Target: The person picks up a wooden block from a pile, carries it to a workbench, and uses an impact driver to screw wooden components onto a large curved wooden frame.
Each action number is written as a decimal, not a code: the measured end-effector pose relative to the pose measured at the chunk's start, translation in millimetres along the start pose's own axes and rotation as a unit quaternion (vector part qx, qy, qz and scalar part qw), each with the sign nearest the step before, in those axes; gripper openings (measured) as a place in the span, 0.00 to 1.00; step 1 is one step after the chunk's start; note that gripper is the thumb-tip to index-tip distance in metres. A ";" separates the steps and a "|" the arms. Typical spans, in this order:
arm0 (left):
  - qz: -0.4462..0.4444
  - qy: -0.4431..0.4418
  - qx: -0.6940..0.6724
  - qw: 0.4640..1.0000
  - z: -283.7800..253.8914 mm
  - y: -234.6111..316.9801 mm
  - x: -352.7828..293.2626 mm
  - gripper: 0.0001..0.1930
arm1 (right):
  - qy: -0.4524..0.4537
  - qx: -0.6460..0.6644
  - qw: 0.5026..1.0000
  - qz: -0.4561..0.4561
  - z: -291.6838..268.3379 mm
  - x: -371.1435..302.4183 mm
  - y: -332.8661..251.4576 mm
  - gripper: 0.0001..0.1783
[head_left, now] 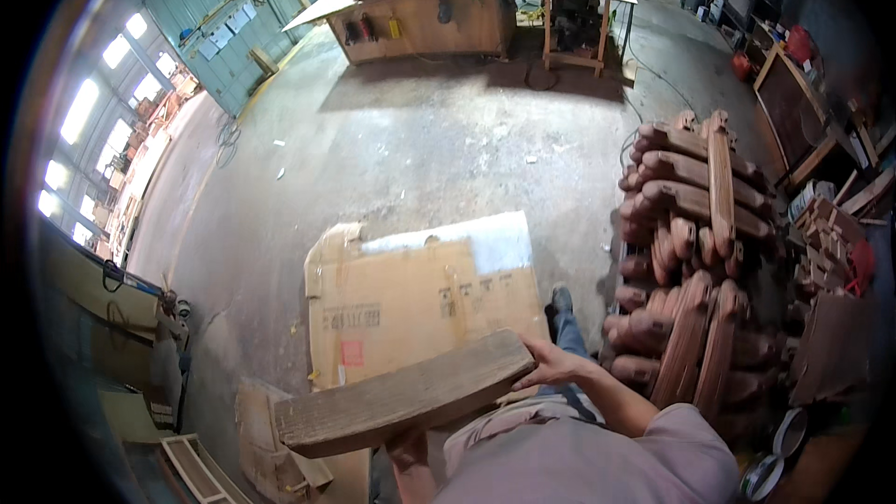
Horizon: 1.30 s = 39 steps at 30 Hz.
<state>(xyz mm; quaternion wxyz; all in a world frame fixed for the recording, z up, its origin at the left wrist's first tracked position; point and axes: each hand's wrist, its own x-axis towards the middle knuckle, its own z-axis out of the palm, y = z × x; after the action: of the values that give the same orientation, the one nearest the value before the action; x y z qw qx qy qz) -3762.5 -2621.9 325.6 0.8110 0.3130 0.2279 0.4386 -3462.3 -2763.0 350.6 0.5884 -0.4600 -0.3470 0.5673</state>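
A thick, slightly curved wooden board (401, 394) with grey-brown grain is held across the front of my body, over a flattened cardboard sheet (411, 289). My right hand (553, 366) grips its right end, thumb along the end face. From below, my left hand (408, 450) holds the board toward its left part; the board hides most of those fingers. The board's left end juts out past my left hand, above a smaller torn cardboard piece (257, 439).
Reddish-brown shaped wooden parts (686, 196) are stacked on the floor to my right. Ahead stands a workbench (429, 26) loaded with wooden pieces. Cables (644, 61) cross the floor near it. Wooden frames (191, 467) lie at lower left, and round tins (765, 476) at lower right.
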 end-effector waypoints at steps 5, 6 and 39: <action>-0.008 0.025 -0.015 1.000 94.9 -97.0 117.7 0.31 | -0.021 -0.061 0.998 0.016 -150.6 43.9 -46.0 0.47; -0.012 0.036 -0.015 0.999 116.7 -109.1 139.5 0.31 | -0.006 -0.082 0.996 0.018 -176.1 48.0 -59.5 0.47; -0.385 -0.253 0.071 0.885 618.1 -469.5 872.9 0.34 | 0.464 -0.102 0.880 -0.010 -771.7 268.5 -356.0 0.48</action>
<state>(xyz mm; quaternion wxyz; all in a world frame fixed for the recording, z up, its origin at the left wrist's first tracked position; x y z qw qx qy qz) -2650.9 -2263.3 343.2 0.9219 0.3575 0.1483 -0.0194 -2589.5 -2588.1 393.6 0.6373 -0.7246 -0.0951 0.2446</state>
